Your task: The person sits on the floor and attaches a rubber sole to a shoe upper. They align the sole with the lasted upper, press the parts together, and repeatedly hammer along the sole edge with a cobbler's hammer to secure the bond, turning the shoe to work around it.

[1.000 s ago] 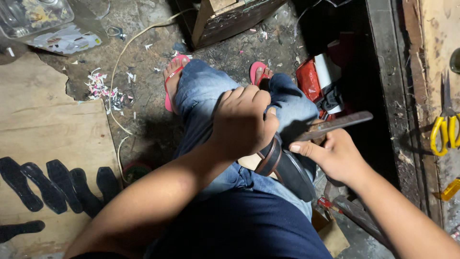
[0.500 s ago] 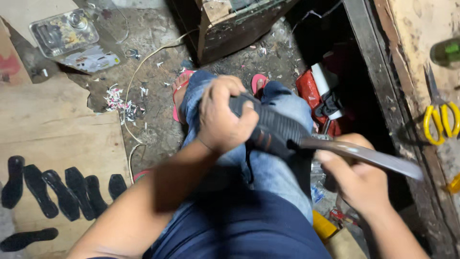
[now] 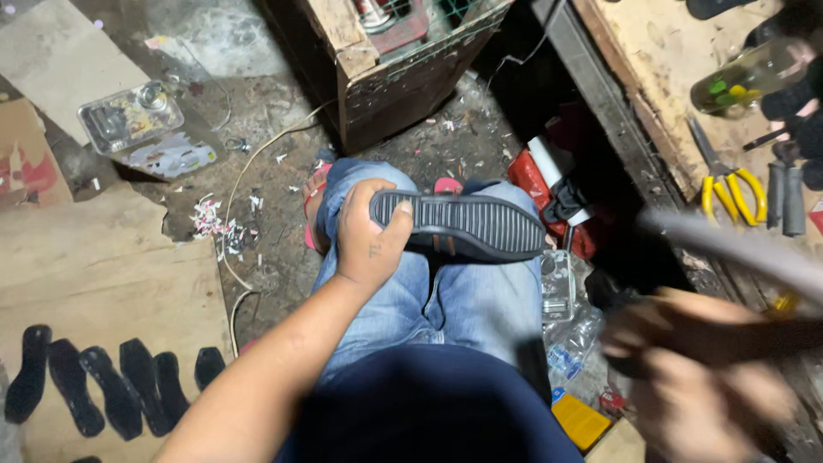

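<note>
Half a second ago both hands met over the knees at the shoe; now the right hand (image 3: 694,377) has swung away to the lower right, blurred with motion, and the long flat metal tool (image 3: 737,253) rises from it toward the upper right. That hand seems curled round the tool's dark handle, though the blur hides the fingers.

Alone on the shoe, the left hand (image 3: 370,230) is closed over one end of the black shoe sole (image 3: 463,225), thumb on the ribbed tread. The sole lies tread-up and roughly level across the knees, on the blue jeans (image 3: 437,300).

Below the knees, red sandals (image 3: 315,206) rest on the dirty floor. A white cord (image 3: 244,180) curls past them near a scatter of paper scraps (image 3: 214,219). Farther left, black sole cut-outs (image 3: 103,386) lie in a row on a cardboard sheet (image 3: 94,274), and a clear plastic tray (image 3: 130,116) sits higher up. A wooden crate (image 3: 377,77) stands ahead of the knees. On the right, a red and white can (image 3: 549,184) lies in the dark gap, and yellow-handled pliers (image 3: 733,193) rest on the wooden bench (image 3: 651,77) beside a glass bottle (image 3: 750,77).
</note>
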Action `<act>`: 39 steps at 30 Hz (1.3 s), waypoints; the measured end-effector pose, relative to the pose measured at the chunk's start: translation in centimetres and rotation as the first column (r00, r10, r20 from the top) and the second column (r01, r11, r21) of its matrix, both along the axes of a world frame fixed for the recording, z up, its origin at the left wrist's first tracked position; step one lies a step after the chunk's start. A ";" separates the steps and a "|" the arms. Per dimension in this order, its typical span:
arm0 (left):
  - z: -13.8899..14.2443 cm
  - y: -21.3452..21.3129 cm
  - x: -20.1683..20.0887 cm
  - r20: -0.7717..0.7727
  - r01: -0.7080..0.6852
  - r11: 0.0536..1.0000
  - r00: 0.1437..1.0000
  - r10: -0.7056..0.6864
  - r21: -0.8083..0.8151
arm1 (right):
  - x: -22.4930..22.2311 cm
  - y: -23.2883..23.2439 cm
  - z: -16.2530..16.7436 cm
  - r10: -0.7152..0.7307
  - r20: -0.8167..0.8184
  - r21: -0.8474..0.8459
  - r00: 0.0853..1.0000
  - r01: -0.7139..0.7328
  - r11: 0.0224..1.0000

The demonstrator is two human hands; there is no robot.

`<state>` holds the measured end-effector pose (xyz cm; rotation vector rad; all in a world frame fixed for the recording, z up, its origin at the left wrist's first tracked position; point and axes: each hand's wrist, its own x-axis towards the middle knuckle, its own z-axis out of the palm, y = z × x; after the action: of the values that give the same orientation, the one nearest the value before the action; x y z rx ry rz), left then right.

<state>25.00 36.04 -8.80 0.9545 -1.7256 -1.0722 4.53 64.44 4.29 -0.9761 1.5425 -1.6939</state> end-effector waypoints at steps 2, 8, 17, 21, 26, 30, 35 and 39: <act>-0.4 0.0 0.0 0.020 -0.021 1.000 1.000 0.021 -0.009 | 0.1 -2.7 1.7 0.166 0.000 -0.248 0.986 -0.161 0.955; 0.0 0.7 -0.1 -0.013 0.012 1.000 1.000 -0.012 -0.011 | 3.0 -10.1 -2.7 0.399 -0.446 0.826 0.801 0.197 0.528; -0.5 0.9 0.5 0.008 -0.019 0.997 1.000 0.020 -0.070 | 2.1 -6.6 0.1 0.021 -0.533 -0.082 0.846 -0.076 0.994; -0.3 0.7 0.0 0.033 -0.047 0.998 0.998 0.048 -0.051 | 3.0 -10.5 -3.3 0.373 -0.446 0.825 0.814 0.211 0.525; -0.6 0.6 0.2 -0.002 -0.038 0.998 0.999 0.038 -0.049 | -0.4 -3.8 -2.5 0.091 -0.459 0.610 0.884 0.239 0.756; -1.0 0.7 0.4 -0.009 -0.060 0.997 0.998 0.060 -0.053 | -0.1 -2.7 -8.1 0.282 -0.798 0.384 0.533 0.088 0.919; -0.5 0.5 0.5 0.008 -0.045 0.998 0.999 0.045 -0.043 | 1.3 -6.7 -10.5 0.462 -0.531 0.767 0.711 0.170 0.619; -0.4 0.7 0.9 -0.023 -0.033 0.999 0.999 0.032 -0.020 | 2.0 -7.9 0.6 0.323 -0.547 0.603 0.772 0.096 0.792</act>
<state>25.94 36.70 -9.15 0.9513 -1.6937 -1.0392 6.55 56.56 4.89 -1.3059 2.1976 -0.6605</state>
